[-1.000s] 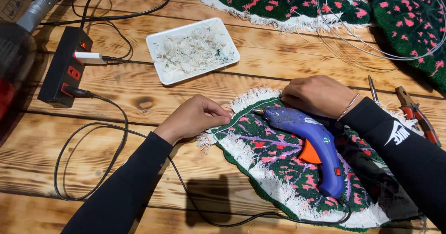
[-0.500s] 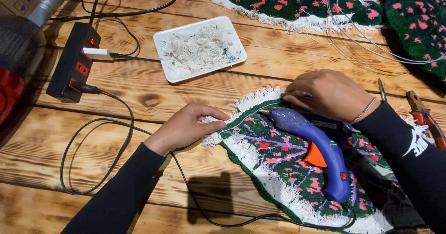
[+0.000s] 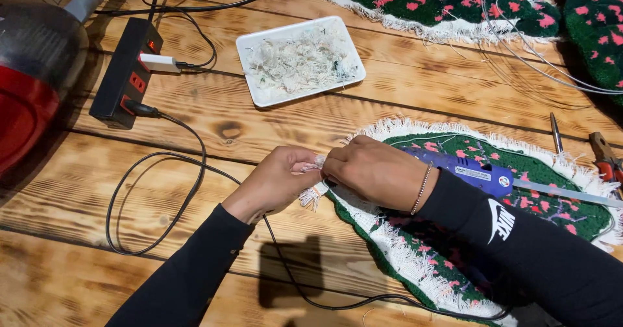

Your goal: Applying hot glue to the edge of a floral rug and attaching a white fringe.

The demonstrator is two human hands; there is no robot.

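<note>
A green tufted rug piece (image 3: 558,191) with pink spots and a white fringe lies on the wooden table (image 3: 402,87). My left hand (image 3: 276,181) and my right hand (image 3: 373,171) meet at its left edge, and both pinch the white fringe (image 3: 313,194) between fingertips. A blue glue gun (image 3: 477,174) rests on the rug just behind my right wrist, with a clear glue stick jutting to the right.
A white tray (image 3: 259,93) of thread scraps sits behind the hands. A black power strip (image 3: 123,74) with cables lies at the left, beside a red vacuum (image 3: 29,87). More green rugs (image 3: 441,2) lie at the back; pliers (image 3: 607,155) are at the right.
My right hand has come off the rug's top edge and moved left to meet my left hand at the fringe. The view has shifted, so the rug sits further right.
</note>
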